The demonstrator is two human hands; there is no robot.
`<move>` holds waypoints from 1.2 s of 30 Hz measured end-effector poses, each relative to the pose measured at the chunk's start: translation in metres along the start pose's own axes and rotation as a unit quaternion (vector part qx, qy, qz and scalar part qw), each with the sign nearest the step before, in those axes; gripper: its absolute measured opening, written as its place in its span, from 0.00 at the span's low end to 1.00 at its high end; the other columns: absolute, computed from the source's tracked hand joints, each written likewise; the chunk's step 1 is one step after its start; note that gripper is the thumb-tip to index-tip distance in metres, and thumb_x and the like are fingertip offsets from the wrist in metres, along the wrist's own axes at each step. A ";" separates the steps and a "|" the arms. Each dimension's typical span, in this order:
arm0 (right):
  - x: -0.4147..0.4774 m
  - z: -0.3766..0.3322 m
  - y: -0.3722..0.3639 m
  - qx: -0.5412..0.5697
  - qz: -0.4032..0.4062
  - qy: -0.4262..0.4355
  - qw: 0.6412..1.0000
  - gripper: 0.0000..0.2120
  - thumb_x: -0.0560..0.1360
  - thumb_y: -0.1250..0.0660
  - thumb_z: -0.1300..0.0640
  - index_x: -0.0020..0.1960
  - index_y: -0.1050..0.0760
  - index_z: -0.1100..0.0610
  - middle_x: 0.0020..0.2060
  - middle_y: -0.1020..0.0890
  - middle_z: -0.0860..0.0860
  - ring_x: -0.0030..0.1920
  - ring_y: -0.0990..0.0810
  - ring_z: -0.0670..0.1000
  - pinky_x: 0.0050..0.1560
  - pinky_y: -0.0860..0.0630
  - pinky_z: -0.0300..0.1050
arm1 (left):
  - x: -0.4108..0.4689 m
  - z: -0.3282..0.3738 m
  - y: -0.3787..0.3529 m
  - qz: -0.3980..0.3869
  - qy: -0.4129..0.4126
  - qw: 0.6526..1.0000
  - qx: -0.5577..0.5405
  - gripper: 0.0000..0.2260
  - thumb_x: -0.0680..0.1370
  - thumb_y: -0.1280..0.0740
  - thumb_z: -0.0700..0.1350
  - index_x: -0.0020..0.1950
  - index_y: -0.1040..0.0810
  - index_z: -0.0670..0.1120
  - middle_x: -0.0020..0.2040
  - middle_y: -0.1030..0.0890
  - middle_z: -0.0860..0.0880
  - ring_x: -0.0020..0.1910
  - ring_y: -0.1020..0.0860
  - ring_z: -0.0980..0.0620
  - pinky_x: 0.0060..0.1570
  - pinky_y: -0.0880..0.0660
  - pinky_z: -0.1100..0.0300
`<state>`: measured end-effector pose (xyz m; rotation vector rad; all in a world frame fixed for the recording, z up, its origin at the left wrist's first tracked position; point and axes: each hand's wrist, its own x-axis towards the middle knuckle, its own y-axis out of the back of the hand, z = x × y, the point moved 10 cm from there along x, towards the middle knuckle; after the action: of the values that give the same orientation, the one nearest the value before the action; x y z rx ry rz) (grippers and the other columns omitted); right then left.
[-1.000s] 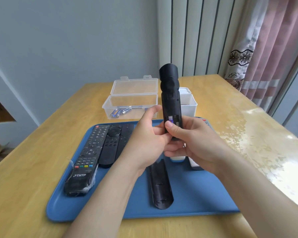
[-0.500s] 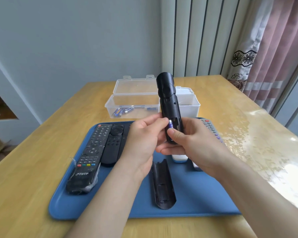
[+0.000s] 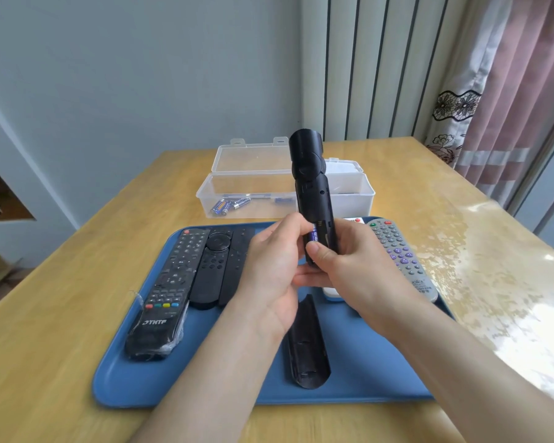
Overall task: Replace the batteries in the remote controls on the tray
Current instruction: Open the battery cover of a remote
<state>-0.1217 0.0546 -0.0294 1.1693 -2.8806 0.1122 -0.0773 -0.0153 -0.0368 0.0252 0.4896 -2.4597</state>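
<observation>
Since a moment ago the left thumb has slid down beside the battery compartment and the hands sit a touch lower over the tray. Fingers [image 3: 320, 255] of the right hand [image 3: 359, 276] are wrapped around the lower end of an upright black remote [image 3: 312, 193], its thumb pressed against a blue battery [image 3: 313, 235] seated in the open compartment. Left hand [image 3: 269, 276] cups the same remote from the other side, thumb and forefinger pinched at the battery's edge — both hands are closed on the remote, held above the blue tray [image 3: 186, 378]. Directly below, the remote's curved black back cover [image 3: 307, 350] lies loose on the tray. To the left lie three black remotes side by side, the nearest a THTF remote [image 3: 163, 298] in clear wrap. To the right a grey remote [image 3: 403, 260] with purple buttons rests at the tray's edge, and a white remote [image 3: 333, 294] peeks out under the right hand. Beyond the tray, on the wooden bench [image 3: 45, 362], an open clear plastic box [image 3: 247, 190] holds spare batteries [image 3: 229, 206] — striped panels and a pink curtain stand behind.
</observation>
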 end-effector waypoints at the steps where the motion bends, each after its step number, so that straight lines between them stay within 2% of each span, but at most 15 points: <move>1: 0.000 0.000 0.000 0.002 0.002 0.000 1.000 0.10 0.81 0.43 0.70 0.57 0.25 0.65 0.37 0.19 0.53 0.32 0.16 0.54 0.41 0.16 0.45 | 0.001 0.000 0.001 0.000 0.001 1.000 0.000 0.08 0.74 0.40 0.37 0.44 0.22 0.41 0.42 0.25 0.40 0.34 0.29 0.49 0.22 0.35 0.68; 5: 0.001 -0.001 0.002 -0.006 0.009 0.008 1.000 0.10 0.81 0.43 0.71 0.55 0.24 0.63 0.34 0.19 0.50 0.32 0.16 0.54 0.41 0.16 0.45 | 0.001 0.001 0.000 -0.003 -0.001 1.000 -0.005 0.08 0.75 0.40 0.37 0.46 0.21 0.40 0.42 0.24 0.41 0.36 0.28 0.49 0.23 0.34 0.67; 8: 0.002 -0.003 0.003 -0.021 0.016 0.021 0.999 0.10 0.80 0.42 0.71 0.54 0.24 0.62 0.34 0.19 0.50 0.36 0.15 0.57 0.43 0.16 0.49 | -0.001 0.002 -0.002 -0.004 -0.005 1.000 -0.010 0.08 0.75 0.40 0.37 0.44 0.21 0.40 0.40 0.24 0.42 0.31 0.27 0.51 0.23 0.33 0.68; 12: 0.004 -0.004 0.005 -0.055 0.026 0.042 0.997 0.10 0.79 0.41 0.70 0.53 0.23 0.62 0.38 0.18 0.56 0.40 0.14 0.59 0.44 0.16 0.55 | -0.003 0.000 -0.004 -0.004 -0.004 1.000 -0.015 0.08 0.77 0.40 0.38 0.43 0.21 0.42 0.34 0.25 0.45 0.24 0.29 0.55 0.22 0.36 0.69; 13: 0.004 -0.004 0.006 -0.060 0.028 0.044 0.997 0.09 0.79 0.40 0.70 0.52 0.23 0.61 0.38 0.18 0.56 0.40 0.14 0.59 0.43 0.16 0.54 | -0.003 -0.001 -0.005 -0.001 -0.001 1.000 -0.015 0.08 0.77 0.40 0.38 0.43 0.21 0.43 0.33 0.25 0.46 0.22 0.30 0.55 0.21 0.37 0.69; 16: 0.003 -0.005 0.006 -0.076 0.026 0.053 0.995 0.10 0.79 0.40 0.71 0.49 0.24 0.60 0.35 0.18 0.53 0.34 0.16 0.49 0.36 0.18 0.42 | -0.003 -0.002 -0.005 0.005 0.005 1.000 -0.019 0.08 0.78 0.40 0.38 0.42 0.22 0.43 0.31 0.26 0.46 0.20 0.31 0.56 0.21 0.37 0.69; 18: 0.003 -0.004 0.005 -0.080 0.027 0.054 0.995 0.11 0.79 0.40 0.72 0.48 0.23 0.59 0.35 0.19 0.52 0.34 0.17 0.47 0.35 0.19 0.40 | -0.003 -0.002 -0.005 0.008 0.008 1.000 -0.023 0.09 0.77 0.40 0.38 0.42 0.22 0.43 0.29 0.26 0.47 0.20 0.31 0.56 0.20 0.37 0.69; 22: 0.005 -0.002 0.008 -0.087 0.038 0.063 0.993 0.10 0.78 0.40 0.71 0.49 0.22 0.60 0.35 0.19 0.52 0.39 0.15 0.58 0.42 0.16 0.54 | -0.001 -0.002 -0.002 0.020 0.013 1.000 -0.019 0.07 0.76 0.41 0.37 0.43 0.23 0.43 0.31 0.27 0.46 0.21 0.31 0.55 0.22 0.39 0.67; 24: 0.006 -0.003 0.008 -0.094 0.040 0.073 0.992 0.11 0.78 0.39 0.71 0.49 0.22 0.60 0.33 0.19 0.49 0.39 0.15 0.59 0.43 0.16 0.57 | 0.000 -0.003 -0.001 0.025 0.014 1.000 -0.013 0.07 0.75 0.41 0.37 0.44 0.24 0.43 0.32 0.28 0.46 0.22 0.32 0.54 0.25 0.40 0.65; 28: 0.007 -0.003 0.008 -0.091 0.030 0.074 0.993 0.12 0.78 0.40 0.72 0.48 0.21 0.60 0.32 0.18 0.47 0.38 0.15 0.53 0.43 0.16 0.52 | 0.001 -0.004 0.002 0.036 0.016 0.999 -0.006 0.06 0.75 0.40 0.37 0.45 0.24 0.43 0.34 0.29 0.46 0.27 0.32 0.52 0.28 0.41 0.62; 31: 0.008 -0.003 0.006 -0.080 0.017 0.073 0.994 0.12 0.78 0.40 0.72 0.48 0.22 0.59 0.33 0.17 0.45 0.39 0.15 0.52 0.44 0.16 0.48 | 0.001 -0.003 0.003 0.040 0.019 0.999 -0.005 0.06 0.74 0.40 0.37 0.44 0.25 0.43 0.34 0.30 0.45 0.26 0.33 0.52 0.28 0.40 0.63; 33: 0.008 -0.003 0.006 -0.080 0.009 0.076 0.994 0.11 0.79 0.40 0.72 0.49 0.21 0.60 0.36 0.16 0.50 0.42 0.15 0.55 0.46 0.16 0.48 | 0.001 -0.003 0.002 0.035 0.019 0.999 -0.003 0.07 0.73 0.41 0.36 0.41 0.25 0.44 0.32 0.29 0.47 0.23 0.33 0.53 0.28 0.39 0.65; 36: 0.007 -0.007 0.002 -0.095 0.000 0.093 0.991 0.08 0.78 0.38 0.72 0.47 0.22 0.65 0.40 0.16 0.63 0.46 0.15 0.60 0.51 0.17 0.54 | 0.002 -0.002 0.003 0.028 0.007 1.000 0.000 0.16 0.70 0.45 0.31 0.40 0.22 0.47 0.30 0.26 0.48 0.24 0.31 0.53 0.32 0.34 0.64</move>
<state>-0.1279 0.0518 -0.0224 1.0644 -2.6616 -0.0498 -0.0775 -0.0173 -0.0402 0.0541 0.4885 -2.4065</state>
